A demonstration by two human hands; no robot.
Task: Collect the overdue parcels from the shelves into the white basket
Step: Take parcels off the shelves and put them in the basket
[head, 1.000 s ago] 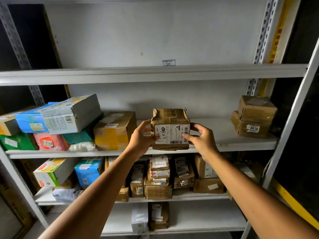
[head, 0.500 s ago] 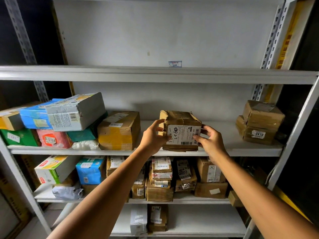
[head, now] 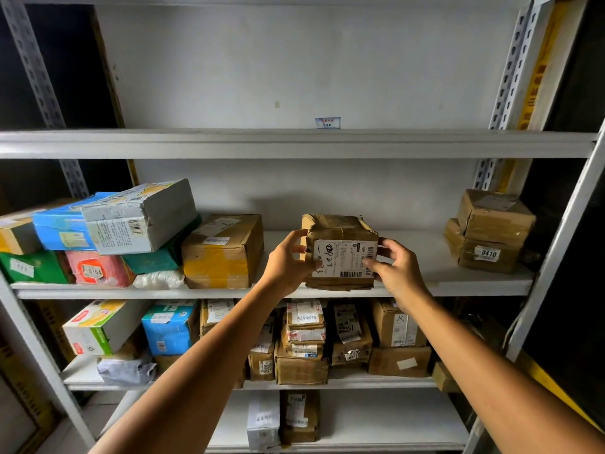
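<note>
Gripping brown parcel [head: 340,257] at frame centre, front edge of middle shelf [head: 458,283]: left hand [head: 286,262] curled round left side, right hand [head: 397,271] pinching right side. Crumpled cardboard, probably light, soft at corners; hold opposite sides, avoid torn top. Basket not in view.

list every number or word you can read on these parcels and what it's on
"0410": sticker on the lower brown box, right end of the middle shelf.
"0164": sticker on the pink parcel.
"0332": sticker on a small brown box, shelf below.
Taped brown parcel at centre: label print and handwriting not surely readable.
All other labels: too small.
</note>
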